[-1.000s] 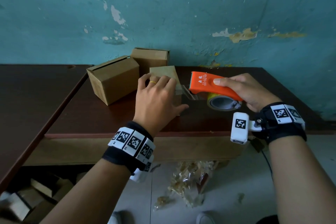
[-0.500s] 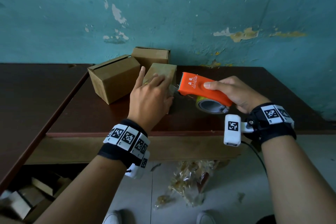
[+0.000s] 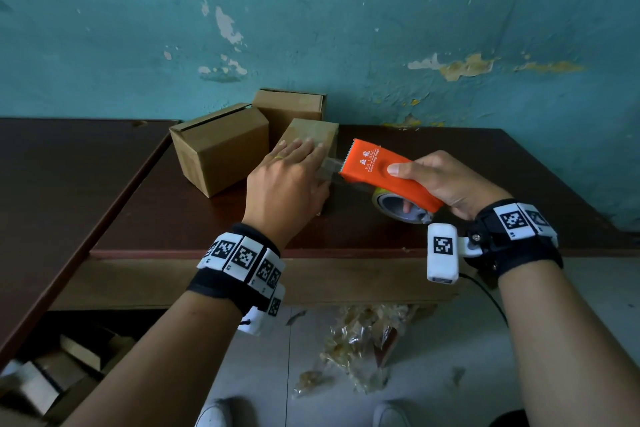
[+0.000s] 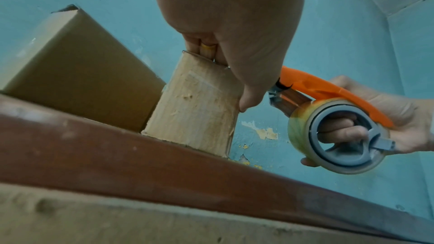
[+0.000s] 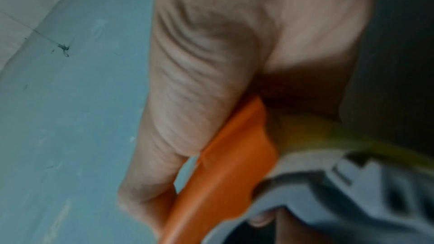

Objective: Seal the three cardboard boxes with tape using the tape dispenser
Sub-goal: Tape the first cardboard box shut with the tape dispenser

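— Cardboard is what most of the job comes down to: how much of it has been taped?

— One small box [image 3: 313, 139] is being worked on at the middle of the surface [image 3: 485, 163]. It is held down by the left hand [image 3: 287, 180], laid over its top with the fingers fairly straight and the thumb pressed against the near right edge. A strip of clear tape [image 3: 332, 166] is stretched from that box to the tape dispenser [image 3: 384, 173].

— And the dispenser?

— It is gripped by the right hand [image 3: 446, 184], just to the right of the box and above the surface: the thumb is laid along the orange cover, and the fingers are curled through the grey core of the roll [image 4: 338, 136].

— Has that strip been cut?

— Not yet, as far as can be judged; the tape is seen joined to the toothed edge. Whether the seam is fully covered cannot be told, since the box top is hidden under the hand.

— What is left?

— Two more boxes. The larger box [image 3: 221, 146], to the left, is shown with its top flap slightly raised and no tape seen on it. The back box [image 3: 289, 111], against the wall, also appears untaped, though only part of it is shown. Roughly a third is judged to be in hand.
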Motion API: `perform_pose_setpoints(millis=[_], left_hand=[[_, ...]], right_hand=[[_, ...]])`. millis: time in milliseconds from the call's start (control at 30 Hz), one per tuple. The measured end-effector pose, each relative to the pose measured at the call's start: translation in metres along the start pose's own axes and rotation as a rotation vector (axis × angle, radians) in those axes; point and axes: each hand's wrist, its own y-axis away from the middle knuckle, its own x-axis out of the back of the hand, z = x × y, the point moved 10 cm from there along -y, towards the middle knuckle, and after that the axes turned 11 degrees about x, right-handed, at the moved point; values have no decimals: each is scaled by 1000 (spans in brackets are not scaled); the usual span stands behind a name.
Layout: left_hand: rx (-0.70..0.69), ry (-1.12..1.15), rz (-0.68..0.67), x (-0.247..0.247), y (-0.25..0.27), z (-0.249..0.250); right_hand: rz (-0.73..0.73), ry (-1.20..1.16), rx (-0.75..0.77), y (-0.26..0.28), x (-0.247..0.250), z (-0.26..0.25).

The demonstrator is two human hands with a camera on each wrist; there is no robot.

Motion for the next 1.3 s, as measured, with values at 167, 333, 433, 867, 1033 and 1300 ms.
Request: perform_pose_setpoints(millis=[167,333,433,867,1033,1300], left_hand=[[-7,8,20,2,0,1],[-7,8,35,5,1,1],[-5,4,38,5,2,1],[-18,29,60,14,2,5],[0,18,35,8,1,1],[10,24,23,6,1,0]], right_hand=[[1,48,-28,0,3,-3],[-2,108,-52,0,4,-7],[-14,138,-57,-1,4,-9],[-110,155,-93,8,7,-20],[-49,165,-146,17,33,-12],[-91,281,-209,12,19,-6]])
